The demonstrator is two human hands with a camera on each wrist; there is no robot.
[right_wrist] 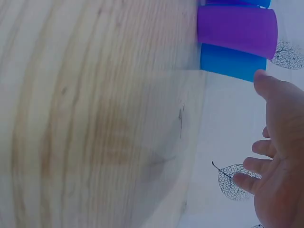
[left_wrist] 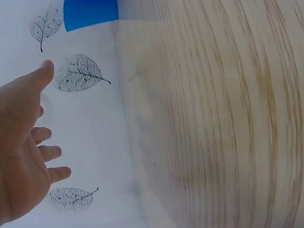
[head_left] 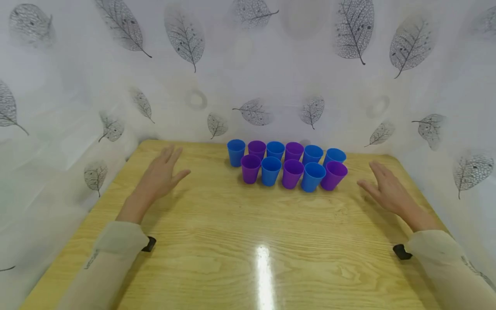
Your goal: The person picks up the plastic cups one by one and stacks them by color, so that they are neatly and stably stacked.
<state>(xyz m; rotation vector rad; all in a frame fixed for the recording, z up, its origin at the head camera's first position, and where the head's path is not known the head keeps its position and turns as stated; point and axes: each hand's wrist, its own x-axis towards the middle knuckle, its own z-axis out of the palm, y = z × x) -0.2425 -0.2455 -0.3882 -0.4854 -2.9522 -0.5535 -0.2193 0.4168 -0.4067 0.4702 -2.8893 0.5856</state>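
Blue and purple cups stand upright in two rows at the back of the table, colours alternating, among them a front purple cup (head_left: 250,169) and a back blue cup (head_left: 236,153). My left hand (head_left: 158,175) is to the left of the cups, fingers extended, holding nothing. To the right of the rows, my right hand (head_left: 391,191) is also empty with its fingers out, nearest the end purple cup (head_left: 334,175). In the right wrist view that purple cup (right_wrist: 237,29) and a blue cup (right_wrist: 235,61) appear beyond the thumb, with a gap visible in the head view.
The wood-grain table (head_left: 217,249) has a bright light reflection near its front. A pale leaf-patterned sheet (head_left: 217,94) hangs behind the table and along both sides. Dark bands (head_left: 149,244) show at both cuffs.
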